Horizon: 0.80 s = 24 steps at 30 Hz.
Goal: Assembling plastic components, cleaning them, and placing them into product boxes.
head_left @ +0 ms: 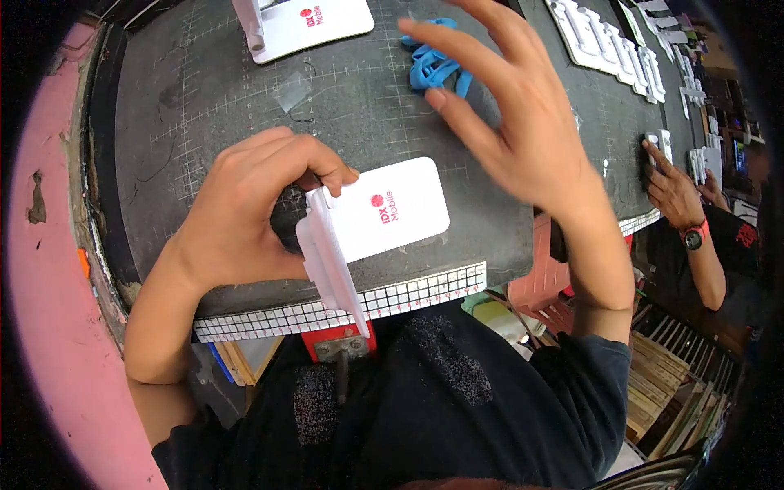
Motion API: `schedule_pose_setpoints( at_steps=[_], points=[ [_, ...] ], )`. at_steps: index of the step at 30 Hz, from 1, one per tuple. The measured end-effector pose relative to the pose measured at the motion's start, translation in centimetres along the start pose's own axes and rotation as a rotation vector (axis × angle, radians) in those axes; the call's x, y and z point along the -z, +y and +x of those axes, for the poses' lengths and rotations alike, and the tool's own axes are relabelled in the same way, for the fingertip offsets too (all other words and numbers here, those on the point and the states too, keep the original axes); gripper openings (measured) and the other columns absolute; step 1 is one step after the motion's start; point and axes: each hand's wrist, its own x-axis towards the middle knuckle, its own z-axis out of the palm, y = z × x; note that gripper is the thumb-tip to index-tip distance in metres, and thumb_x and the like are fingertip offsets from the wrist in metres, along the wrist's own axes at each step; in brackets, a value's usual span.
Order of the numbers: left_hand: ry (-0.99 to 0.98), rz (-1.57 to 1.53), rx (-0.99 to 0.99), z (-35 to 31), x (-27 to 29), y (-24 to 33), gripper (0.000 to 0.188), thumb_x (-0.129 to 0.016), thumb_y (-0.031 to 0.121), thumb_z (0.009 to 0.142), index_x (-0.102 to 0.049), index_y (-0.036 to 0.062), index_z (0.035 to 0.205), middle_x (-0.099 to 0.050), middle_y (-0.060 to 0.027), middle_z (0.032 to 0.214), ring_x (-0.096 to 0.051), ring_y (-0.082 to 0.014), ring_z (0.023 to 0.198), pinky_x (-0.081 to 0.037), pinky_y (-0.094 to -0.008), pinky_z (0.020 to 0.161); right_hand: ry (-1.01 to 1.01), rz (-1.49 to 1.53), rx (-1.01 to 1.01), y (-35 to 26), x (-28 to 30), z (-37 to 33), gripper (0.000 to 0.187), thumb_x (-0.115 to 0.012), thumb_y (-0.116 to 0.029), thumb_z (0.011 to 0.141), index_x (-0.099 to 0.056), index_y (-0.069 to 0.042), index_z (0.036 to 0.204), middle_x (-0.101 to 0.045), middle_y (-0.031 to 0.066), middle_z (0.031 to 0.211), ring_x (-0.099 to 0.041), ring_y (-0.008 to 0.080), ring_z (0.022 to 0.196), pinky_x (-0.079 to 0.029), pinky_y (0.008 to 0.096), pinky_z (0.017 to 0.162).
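Near the table's front edge, my left hand [253, 204] grips a white plastic stand [408, 204] by its hinged end. The stand has a flat rounded plate with red print and a ridged upright panel that tilts toward me. The fingers curl over the joint, and the thumb is partly hidden behind the panel. My right hand [523, 114] is raised with its fingers spread and holds nothing. Just beyond its thumb and fingertips lie blue plastic clamps [433, 69], partly covered by the hand. Whether the fingertips touch them I cannot tell.
Another white stand [318, 28] is at the far edge. A gridded ruler strip [425, 286] runs along the front of the dark table [245, 98]. White parts [604, 45] lie in a row at far right, where another person's hand [674, 192] holds a white piece.
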Motion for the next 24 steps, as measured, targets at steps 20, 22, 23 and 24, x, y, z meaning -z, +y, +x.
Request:
schedule_pose_setpoints(
  at_steps=[20, 22, 23, 24],
  points=[
    [0.077, -0.043, -0.062, 0.4, -0.5, 0.3, 0.056, -0.1, 0.025, 0.059, -0.06, 0.0124, 0.096, -0.08, -0.0066, 0.107, -0.066, -0.0264, 0.084, -0.051, -0.0369, 0.074, -0.339, 0.446, 0.154, -4.3, 0.4, -2.3, 0.018, -0.073, -0.013, 0.082, -0.065, -0.005, 0.097, -0.067, 0.007, 0.091, -0.068, 0.0258, 0.088, -0.059, 0.038, 0.068],
    [0.08, -0.021, -0.032, 0.2, -0.5, 0.1, 0.06, -0.102, 0.027, 0.057, -0.06, 0.012, 0.097, -0.081, -0.0062, 0.106, -0.066, -0.0274, 0.084, -0.051, -0.0374, 0.073, -0.453, 0.461, 0.102, -5.0, 1.2, -2.4, 0.018, -0.072, -0.012, 0.083, -0.063, -0.005, 0.097, -0.065, 0.0076, 0.089, -0.068, 0.027, 0.087, -0.059, 0.0384, 0.068],
    [0.073, -0.017, -0.027, 0.2, -0.5, 0.1, 0.062, -0.103, 0.027, 0.055, -0.059, 0.0117, 0.096, -0.081, -0.007, 0.107, -0.067, -0.0278, 0.084, -0.052, -0.0374, 0.074, -0.409, 0.44, 0.144, -5.0, 0.7, -2.8, 0.016, -0.072, -0.012, 0.083, -0.062, -0.005, 0.095, -0.064, 0.008, 0.088, -0.068, 0.0282, 0.088, -0.059, 0.0399, 0.067],
    [0.076, -0.017, -0.056, 0.4, -0.4, 0.1, 0.062, -0.103, 0.027, 0.055, -0.059, 0.0117, 0.096, -0.081, -0.007, 0.107, -0.067, -0.0278, 0.084, -0.052, -0.0374, 0.074, -0.405, 0.412, 0.139, -4.8, 0.4, -2.8, 0.016, -0.072, -0.012, 0.083, -0.062, -0.005, 0.095, -0.064, 0.008, 0.088, -0.068, 0.0282, 0.088, -0.059, 0.0399, 0.067]
  ],
)
